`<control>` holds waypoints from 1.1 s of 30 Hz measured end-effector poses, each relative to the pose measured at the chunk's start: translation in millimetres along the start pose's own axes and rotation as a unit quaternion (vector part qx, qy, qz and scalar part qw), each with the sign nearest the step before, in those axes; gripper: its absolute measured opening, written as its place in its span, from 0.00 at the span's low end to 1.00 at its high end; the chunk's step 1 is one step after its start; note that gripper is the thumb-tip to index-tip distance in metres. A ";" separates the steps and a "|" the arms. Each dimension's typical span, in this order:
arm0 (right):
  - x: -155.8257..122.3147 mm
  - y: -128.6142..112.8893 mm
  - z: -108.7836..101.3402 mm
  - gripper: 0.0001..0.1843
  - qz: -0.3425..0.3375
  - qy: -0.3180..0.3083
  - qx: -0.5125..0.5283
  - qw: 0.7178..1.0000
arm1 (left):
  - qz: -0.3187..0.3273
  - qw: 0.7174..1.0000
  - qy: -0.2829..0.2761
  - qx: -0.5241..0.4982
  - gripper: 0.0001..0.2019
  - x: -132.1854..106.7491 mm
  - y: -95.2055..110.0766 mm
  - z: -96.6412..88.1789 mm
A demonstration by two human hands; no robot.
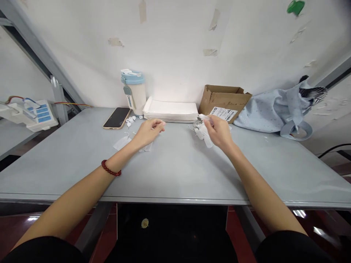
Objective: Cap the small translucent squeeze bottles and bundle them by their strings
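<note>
Left hand (149, 132) above table (175, 171), fingertips pinched together; anything held too small to tell. Right hand (218, 132) grips bunch of white pieces (202, 134), just before cardboard box (223, 102). Phone (117, 117) beside bottle (135, 91).

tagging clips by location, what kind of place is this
Probably a small assembly or packing workstation: a grey work table, a labelled cardboard box, a stack of flat white sheets, and small white pieces in the right hand.
</note>
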State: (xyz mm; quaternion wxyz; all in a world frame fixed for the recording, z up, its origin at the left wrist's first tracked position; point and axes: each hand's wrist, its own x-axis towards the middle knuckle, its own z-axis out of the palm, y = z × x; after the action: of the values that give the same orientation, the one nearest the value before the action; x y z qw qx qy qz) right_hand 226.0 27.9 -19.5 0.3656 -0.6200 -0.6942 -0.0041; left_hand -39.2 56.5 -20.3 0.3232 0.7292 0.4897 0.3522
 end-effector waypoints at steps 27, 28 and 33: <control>-5.7 4.7 16.5 0.13 -0.111 0.054 -0.193 0.973 | -0.133 0.899 0.046 0.415 0.18 39.3 -79.9 -80.3; -6.1 3.5 16.4 0.13 -0.109 0.050 -0.189 0.975 | -0.135 0.899 0.044 0.415 0.18 40.0 -81.1 -79.8; -10.7 -3.3 21.8 0.13 -0.116 0.026 -0.156 0.981 | -0.139 0.887 0.015 0.440 0.16 43.3 -84.6 -79.4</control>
State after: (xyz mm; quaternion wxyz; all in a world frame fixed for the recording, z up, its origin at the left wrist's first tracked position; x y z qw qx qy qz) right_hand 211.9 28.0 -39.6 0.2790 -0.5848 -0.7423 -0.1708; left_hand -134.4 133.7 -37.7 0.0075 0.7154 0.6959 0.0633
